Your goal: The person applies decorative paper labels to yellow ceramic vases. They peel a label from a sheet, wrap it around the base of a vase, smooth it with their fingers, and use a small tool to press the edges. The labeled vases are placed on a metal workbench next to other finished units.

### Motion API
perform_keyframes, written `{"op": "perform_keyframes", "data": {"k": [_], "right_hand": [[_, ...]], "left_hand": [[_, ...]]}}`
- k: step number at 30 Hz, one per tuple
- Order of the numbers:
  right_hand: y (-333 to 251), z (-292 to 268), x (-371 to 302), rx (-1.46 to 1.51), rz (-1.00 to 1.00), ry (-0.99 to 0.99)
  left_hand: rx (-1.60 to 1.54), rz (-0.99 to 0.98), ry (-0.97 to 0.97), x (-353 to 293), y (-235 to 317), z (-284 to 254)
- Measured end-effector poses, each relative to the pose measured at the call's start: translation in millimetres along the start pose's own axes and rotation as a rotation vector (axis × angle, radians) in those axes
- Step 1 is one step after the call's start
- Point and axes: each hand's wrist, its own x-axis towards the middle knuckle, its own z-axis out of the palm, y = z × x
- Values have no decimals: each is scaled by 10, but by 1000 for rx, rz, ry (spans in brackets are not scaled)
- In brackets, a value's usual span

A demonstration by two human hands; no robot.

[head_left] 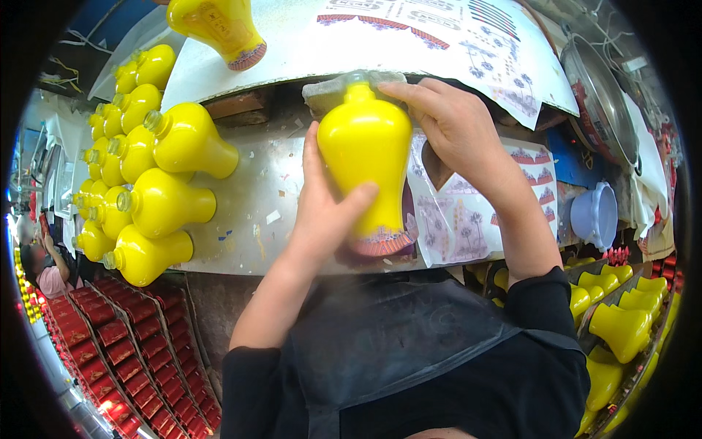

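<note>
At ten o'clock were yellow bottles [175,201]. The left hand [322,208] was wrapped around the held bottle [365,143], just toward twelve from centre, thumb across its front. Glossy, it looked stiff, slippery, probably fragile; its narrow lower body seemed the surest hold. At one, the right hand [453,121] had its forefinger at a pad [320,95] behind the neck; whether it pinched, I couldn't tell.

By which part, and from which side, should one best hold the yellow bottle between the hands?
Grip the bottle probably by its tapering lower body, from the left: it narrows below the broad shoulder, and the right hand is near the neck.
</note>
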Motion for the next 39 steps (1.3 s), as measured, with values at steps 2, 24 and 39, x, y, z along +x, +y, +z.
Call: {"op": "perform_keyframes", "data": {"k": [2, 24, 39], "right_hand": [[33, -4, 85, -70, -48, -41], [-37, -95, 263, -290, -146, -178], [-63, -67, -60, 115, 99, -98]], "left_hand": [[-12, -2, -15, 18, -9, -15], [239, -19, 81, -19, 66, 22], [112, 9, 16, -181, 64, -13]]}}
